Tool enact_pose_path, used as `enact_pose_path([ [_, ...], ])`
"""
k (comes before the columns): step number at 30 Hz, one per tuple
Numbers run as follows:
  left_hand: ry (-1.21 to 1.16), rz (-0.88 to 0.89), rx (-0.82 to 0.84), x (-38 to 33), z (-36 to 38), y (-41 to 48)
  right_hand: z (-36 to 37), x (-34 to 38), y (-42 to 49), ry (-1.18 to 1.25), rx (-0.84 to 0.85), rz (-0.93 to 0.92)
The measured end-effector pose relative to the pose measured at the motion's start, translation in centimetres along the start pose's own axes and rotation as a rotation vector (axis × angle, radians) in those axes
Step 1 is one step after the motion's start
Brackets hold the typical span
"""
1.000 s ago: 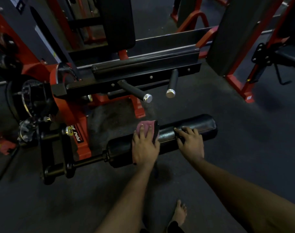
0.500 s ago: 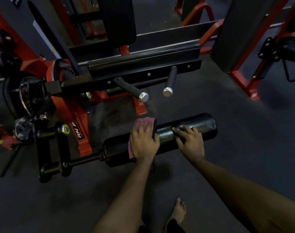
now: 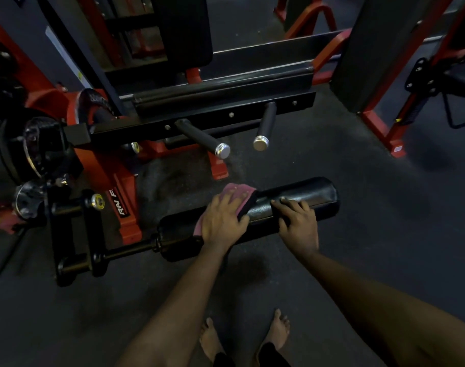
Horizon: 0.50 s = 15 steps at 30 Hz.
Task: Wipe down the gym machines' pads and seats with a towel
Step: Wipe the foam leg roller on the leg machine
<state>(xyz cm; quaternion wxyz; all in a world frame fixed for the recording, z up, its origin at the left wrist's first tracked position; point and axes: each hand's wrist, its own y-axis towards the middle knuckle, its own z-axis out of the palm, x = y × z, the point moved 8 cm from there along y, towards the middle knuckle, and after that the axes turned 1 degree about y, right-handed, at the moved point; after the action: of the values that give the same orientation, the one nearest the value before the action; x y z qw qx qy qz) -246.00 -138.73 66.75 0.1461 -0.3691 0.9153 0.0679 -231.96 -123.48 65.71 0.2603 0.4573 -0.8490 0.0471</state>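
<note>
I read the left hand as flat, fingers straight and slightly spread, pressing the pink towel onto the black roller pad; nothing is clasped, and the cloth is trapped between palm and pad. The towel drapes over the pad's upper curve near mid-length; one corner shows beyond the fingertips, another edge below the wrist side of the hand. I read the right hand as open too, fingers spread and laid on bare vinyl just beside the towel; it holds nothing. The pad lies horizontal, low over the dark floor; its left end joins a black axle running to the red frame. Behind the pad, two black grips with chrome end caps project from a black crossbar. Two bare feet stand at the lower edge.
</note>
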Motion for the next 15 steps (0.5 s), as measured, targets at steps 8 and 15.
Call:
enact_pose_path([
  [8,0.035,0.276,-0.034,4.4,-0.4,-7.7,-0.2,0.3,-0.9,-0.004,-0.011,-0.008],
  [15,0.048,0.113,0.023,-1.8,1.3,-3.2,-1.1,0.0,-0.9,0.127,-0.037,0.078],
])
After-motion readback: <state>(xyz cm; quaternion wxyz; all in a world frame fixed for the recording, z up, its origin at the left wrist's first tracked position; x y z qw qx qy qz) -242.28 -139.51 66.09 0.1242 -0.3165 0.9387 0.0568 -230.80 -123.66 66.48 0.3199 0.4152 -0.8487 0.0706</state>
